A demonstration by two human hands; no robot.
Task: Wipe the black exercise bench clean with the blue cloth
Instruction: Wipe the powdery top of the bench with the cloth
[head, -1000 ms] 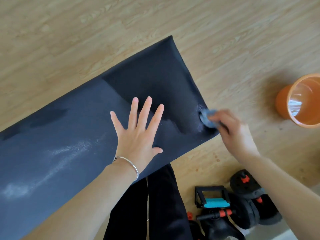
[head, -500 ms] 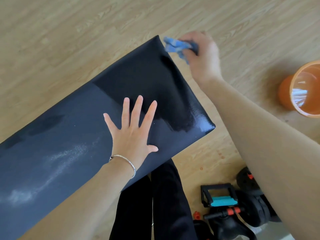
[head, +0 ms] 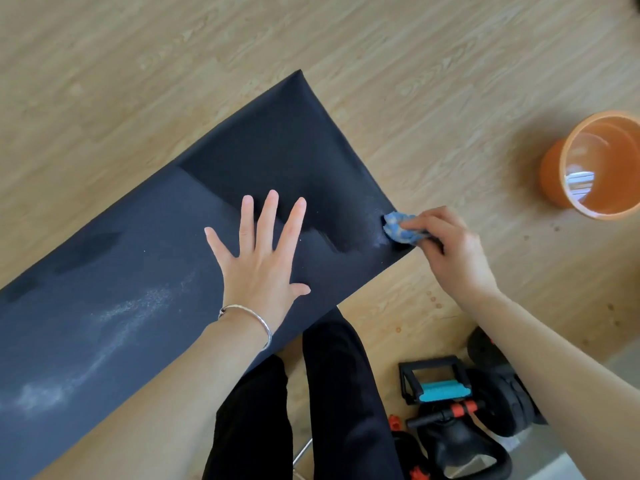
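Note:
The black exercise bench (head: 145, 258) runs diagonally from lower left to upper right. White dusty smears lie on its left part and near its right corner; the end part looks darker and wiped. My left hand (head: 259, 258) rests flat on the bench with fingers spread, a silver bangle on the wrist. My right hand (head: 450, 251) grips the bunched blue cloth (head: 398, 229) and presses it on the bench's near right corner.
An orange bucket (head: 554, 174) stands on the wooden floor at the right. Black dumbbells and a kettlebell with orange and teal parts (head: 460, 410) lie on the floor at lower right. My black trouser legs (head: 311, 410) are beside the bench's near edge.
My right hand swept the cloth from the bench's far corner back along the end edge to the near right corner. The left hand stays flat on the bench.

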